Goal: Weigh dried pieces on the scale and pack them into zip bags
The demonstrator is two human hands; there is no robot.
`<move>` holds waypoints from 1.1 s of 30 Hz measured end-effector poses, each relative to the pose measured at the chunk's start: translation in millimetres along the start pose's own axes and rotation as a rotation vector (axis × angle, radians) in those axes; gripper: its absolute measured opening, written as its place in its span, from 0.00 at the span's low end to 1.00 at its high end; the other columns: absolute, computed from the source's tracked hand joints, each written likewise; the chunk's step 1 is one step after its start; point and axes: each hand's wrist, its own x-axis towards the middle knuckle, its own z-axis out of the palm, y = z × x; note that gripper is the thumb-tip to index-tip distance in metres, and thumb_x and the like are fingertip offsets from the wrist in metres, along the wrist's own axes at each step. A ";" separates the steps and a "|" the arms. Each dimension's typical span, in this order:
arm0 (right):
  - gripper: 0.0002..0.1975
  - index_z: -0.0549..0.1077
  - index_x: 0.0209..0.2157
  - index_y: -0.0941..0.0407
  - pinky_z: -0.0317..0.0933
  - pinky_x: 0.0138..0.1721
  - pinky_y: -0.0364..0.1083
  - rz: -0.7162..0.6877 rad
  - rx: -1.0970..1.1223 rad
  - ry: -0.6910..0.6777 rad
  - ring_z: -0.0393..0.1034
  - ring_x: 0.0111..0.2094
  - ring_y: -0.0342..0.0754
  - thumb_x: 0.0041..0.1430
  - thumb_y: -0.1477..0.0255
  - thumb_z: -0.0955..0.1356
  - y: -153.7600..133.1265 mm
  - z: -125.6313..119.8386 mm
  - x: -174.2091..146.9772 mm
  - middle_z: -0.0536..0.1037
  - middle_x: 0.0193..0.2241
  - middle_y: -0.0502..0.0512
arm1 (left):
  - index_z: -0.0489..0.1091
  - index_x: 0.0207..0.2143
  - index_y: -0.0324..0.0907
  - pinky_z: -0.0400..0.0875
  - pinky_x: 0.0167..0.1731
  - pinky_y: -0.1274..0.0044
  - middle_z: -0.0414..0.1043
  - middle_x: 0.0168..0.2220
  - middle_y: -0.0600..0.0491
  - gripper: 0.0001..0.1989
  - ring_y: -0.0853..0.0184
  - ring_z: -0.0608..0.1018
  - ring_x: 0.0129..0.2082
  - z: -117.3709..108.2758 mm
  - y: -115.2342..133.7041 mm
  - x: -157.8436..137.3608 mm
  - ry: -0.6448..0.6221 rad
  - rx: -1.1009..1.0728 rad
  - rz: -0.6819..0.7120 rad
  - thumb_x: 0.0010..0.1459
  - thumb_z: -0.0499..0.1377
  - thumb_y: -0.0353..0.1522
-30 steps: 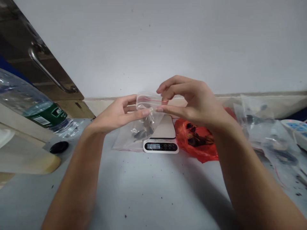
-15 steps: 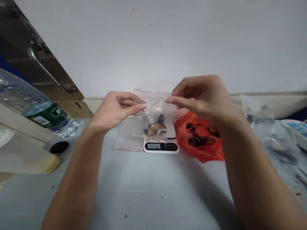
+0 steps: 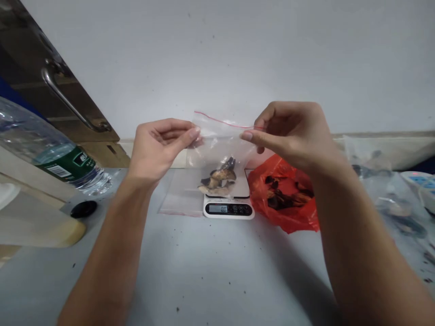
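A clear zip bag (image 3: 217,147) with a red line along its top hangs between my hands, above a small white digital scale (image 3: 229,209) that reads 0.0. Dried brown, curled pieces (image 3: 220,176) lie at the bottom of the bag; they look like dried mushroom. My left hand (image 3: 163,145) pinches the bag's left edge between thumb and fingers. On the opposite side, my right hand (image 3: 290,131) pinches the upper right edge just below the red line. Another flat clear bag (image 3: 178,199) lies on the table, to the left of the scale.
Right of the scale sits a red plastic bag (image 3: 283,217) with dark dried pieces inside. A water bottle (image 3: 64,158), a translucent container (image 3: 34,222) and a black oval object (image 3: 84,208) stand or lie at left. More clear bags (image 3: 390,194) lie far right.
The bag has been raised slightly and stretched wider between my hands. My left hand has shifted a little left and up, and my right hand a little right.
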 end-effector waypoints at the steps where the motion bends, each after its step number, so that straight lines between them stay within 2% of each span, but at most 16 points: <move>1: 0.22 0.72 0.21 0.53 0.58 0.21 0.44 0.007 0.000 -0.009 0.65 0.21 0.42 0.45 0.57 0.83 -0.2 -0.8 0.1 0.72 0.19 0.48 | 0.80 0.29 0.42 0.82 0.35 0.76 0.81 0.26 0.54 0.13 0.66 0.84 0.29 1.6 0.6 -0.4 0.028 0.039 0.028 0.51 0.75 0.40; 4: 0.23 0.71 0.20 0.54 0.56 0.20 0.44 0.026 -0.009 -0.026 0.64 0.21 0.42 0.44 0.57 0.83 0.4 -3.5 0.3 0.71 0.19 0.48 | 0.79 0.28 0.43 0.82 0.32 0.78 0.79 0.24 0.57 0.10 0.67 0.83 0.26 6.3 2.7 -1.4 0.060 0.134 0.105 0.54 0.74 0.38; 7: 0.22 0.72 0.21 0.53 0.61 0.22 0.44 0.017 0.015 0.002 0.68 0.22 0.43 0.43 0.59 0.84 1.4 -6.1 0.4 0.74 0.20 0.49 | 0.78 0.30 0.43 0.81 0.29 0.80 0.77 0.20 0.59 0.09 0.68 0.83 0.22 6.7 5.7 -2.2 0.036 0.105 0.148 0.54 0.74 0.36; 12: 0.21 0.74 0.22 0.52 0.68 0.25 0.45 0.019 0.098 0.036 0.72 0.23 0.44 0.41 0.58 0.84 -2.6 -8.9 -0.6 0.76 0.21 0.48 | 0.81 0.33 0.42 0.84 0.34 0.76 0.83 0.28 0.54 0.14 0.62 0.86 0.30 -1.5 11.5 -4.3 -0.085 0.104 0.050 0.45 0.77 0.37; 16: 0.20 0.76 0.24 0.52 0.70 0.23 0.46 0.085 0.069 -0.083 0.73 0.23 0.46 0.43 0.56 0.84 -7.1 -10.7 -2.6 0.76 0.21 0.50 | 0.81 0.30 0.42 0.83 0.34 0.73 0.82 0.27 0.52 0.10 0.61 0.85 0.30 -3.8 12.1 -5.2 -0.146 0.100 0.033 0.54 0.73 0.39; 22: 0.18 0.79 0.33 0.53 0.73 0.25 0.46 0.154 0.063 -0.101 0.78 0.24 0.48 0.44 0.60 0.83 -1.5 -18.4 -3.3 0.82 0.23 0.51 | 0.79 0.28 0.44 0.81 0.35 0.73 0.81 0.26 0.53 0.10 0.63 0.84 0.28 -3.5 12.2 -4.7 -0.153 0.138 0.073 0.57 0.71 0.39; 25: 0.13 0.80 0.29 0.52 0.71 0.26 0.47 0.167 0.010 -0.207 0.76 0.24 0.48 0.50 0.59 0.81 1.6 -22.7 -3.2 0.81 0.22 0.52 | 0.76 0.26 0.46 0.80 0.34 0.72 0.80 0.25 0.54 0.11 0.64 0.82 0.27 -2.6 15.0 -5.6 -0.101 0.188 0.158 0.60 0.69 0.39; 28: 0.15 0.79 0.26 0.51 0.68 0.26 0.49 0.158 -0.033 -0.276 0.73 0.24 0.49 0.52 0.57 0.80 1.7 -23.1 -3.3 0.80 0.22 0.52 | 0.77 0.27 0.47 0.80 0.34 0.71 0.79 0.25 0.55 0.10 0.65 0.81 0.28 -0.3 16.9 -7.3 -0.088 0.176 0.206 0.61 0.68 0.37; 33: 0.19 0.73 0.19 0.52 0.58 0.21 0.48 0.183 -0.004 -0.178 0.66 0.22 0.47 0.50 0.60 0.81 0.2 -18.2 -4.4 0.73 0.18 0.51 | 0.79 0.28 0.47 0.80 0.33 0.72 0.81 0.27 0.55 0.07 0.66 0.82 0.28 4.1 16.4 -10.2 -0.109 0.126 0.238 0.60 0.67 0.31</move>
